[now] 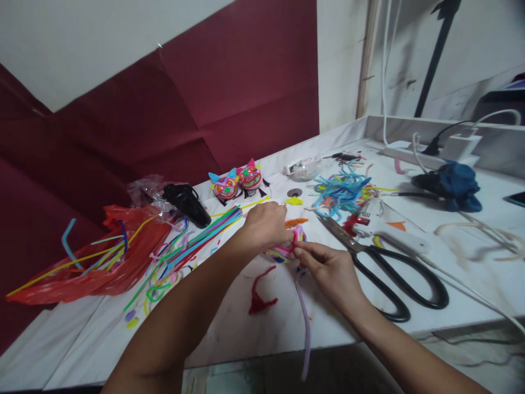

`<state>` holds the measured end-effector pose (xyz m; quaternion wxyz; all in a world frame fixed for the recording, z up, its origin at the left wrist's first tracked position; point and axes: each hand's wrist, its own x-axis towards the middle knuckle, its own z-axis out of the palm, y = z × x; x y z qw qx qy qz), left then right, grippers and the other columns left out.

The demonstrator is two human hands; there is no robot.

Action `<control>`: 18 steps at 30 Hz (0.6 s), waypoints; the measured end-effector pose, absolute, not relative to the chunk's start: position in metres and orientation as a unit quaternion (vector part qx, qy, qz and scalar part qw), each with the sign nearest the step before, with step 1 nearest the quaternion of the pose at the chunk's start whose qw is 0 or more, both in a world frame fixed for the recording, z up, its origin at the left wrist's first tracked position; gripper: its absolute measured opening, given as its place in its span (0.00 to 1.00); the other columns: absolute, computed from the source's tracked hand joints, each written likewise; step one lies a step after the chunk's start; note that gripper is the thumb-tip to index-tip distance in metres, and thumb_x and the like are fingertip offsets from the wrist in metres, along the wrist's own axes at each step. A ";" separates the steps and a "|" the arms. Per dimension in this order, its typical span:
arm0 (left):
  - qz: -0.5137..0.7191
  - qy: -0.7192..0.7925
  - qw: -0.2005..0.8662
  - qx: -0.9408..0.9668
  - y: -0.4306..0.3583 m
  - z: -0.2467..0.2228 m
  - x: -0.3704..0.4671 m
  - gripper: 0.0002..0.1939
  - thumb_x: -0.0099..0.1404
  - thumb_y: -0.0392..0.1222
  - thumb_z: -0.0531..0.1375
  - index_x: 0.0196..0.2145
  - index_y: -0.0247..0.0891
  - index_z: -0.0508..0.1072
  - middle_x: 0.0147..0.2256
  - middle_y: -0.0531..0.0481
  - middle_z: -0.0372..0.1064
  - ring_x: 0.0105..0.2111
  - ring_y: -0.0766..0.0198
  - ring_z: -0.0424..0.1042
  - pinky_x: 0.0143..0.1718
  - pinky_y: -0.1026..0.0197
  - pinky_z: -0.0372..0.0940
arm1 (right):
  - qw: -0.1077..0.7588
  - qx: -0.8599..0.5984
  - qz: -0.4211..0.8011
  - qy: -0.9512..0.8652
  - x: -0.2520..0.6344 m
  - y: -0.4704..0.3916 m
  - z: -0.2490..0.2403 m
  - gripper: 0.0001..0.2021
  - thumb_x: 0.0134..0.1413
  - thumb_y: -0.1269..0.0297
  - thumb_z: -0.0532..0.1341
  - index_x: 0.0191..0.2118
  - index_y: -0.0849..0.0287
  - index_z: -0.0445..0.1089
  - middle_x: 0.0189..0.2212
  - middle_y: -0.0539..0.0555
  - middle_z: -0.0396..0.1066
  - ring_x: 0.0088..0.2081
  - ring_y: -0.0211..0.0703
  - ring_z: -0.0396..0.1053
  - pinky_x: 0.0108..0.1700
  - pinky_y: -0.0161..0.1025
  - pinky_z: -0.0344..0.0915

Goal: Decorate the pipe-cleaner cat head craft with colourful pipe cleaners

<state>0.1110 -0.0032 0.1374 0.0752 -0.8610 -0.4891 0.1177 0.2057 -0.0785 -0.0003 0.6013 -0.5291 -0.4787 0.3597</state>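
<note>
Between my two hands is a small multicoloured pipe-cleaner ornament, partly covered by my fingers. My left hand is closed over its far side, with the fingertips hidden. On the near right, my right hand pinches the ornament's edge between thumb and fingers. A pale purple pipe cleaner hangs down from beneath the right fingers past the table's front edge. A bent red pipe-cleaner piece lies just in front of the ornament. An orange coiled piece and a yellow piece lie behind it.
Large black-handled scissors lie right of my hand, beside a white glue gun. Blue pipe cleaners are heaped behind. Two finished cat-like ornaments sit at the back. Leftward are straight pipe cleaners and a red plastic bag.
</note>
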 end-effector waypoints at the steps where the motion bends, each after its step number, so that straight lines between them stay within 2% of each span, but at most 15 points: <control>1: 0.116 -0.488 0.076 -0.862 -0.003 0.137 0.111 0.19 0.56 0.48 0.60 0.43 0.36 0.75 0.42 0.39 0.76 0.45 0.46 0.76 0.42 0.54 0.70 | 0.604 -0.527 0.361 -0.476 0.205 -0.079 -0.001 0.18 0.48 0.51 0.63 0.38 0.58 0.81 0.31 0.57 0.80 0.28 0.47 0.74 0.31 0.42 0.69; 10: 0.108 -0.487 0.073 -0.863 -0.002 0.134 0.110 0.20 0.56 0.48 0.60 0.44 0.35 0.76 0.43 0.38 0.76 0.46 0.46 0.76 0.42 0.54 0.70 | 0.618 -0.519 0.373 -0.458 0.197 -0.076 -0.003 0.19 0.47 0.51 0.63 0.39 0.59 0.81 0.32 0.59 0.80 0.32 0.52 0.77 0.37 0.46 0.72; 18: 0.115 -0.495 0.059 -0.859 -0.003 0.137 0.111 0.20 0.56 0.47 0.60 0.44 0.34 0.76 0.43 0.38 0.76 0.46 0.44 0.76 0.43 0.52 0.71 | 0.610 -0.523 0.370 -0.467 0.195 -0.080 0.002 0.18 0.48 0.53 0.63 0.40 0.58 0.81 0.35 0.58 0.81 0.35 0.54 0.77 0.42 0.49 0.71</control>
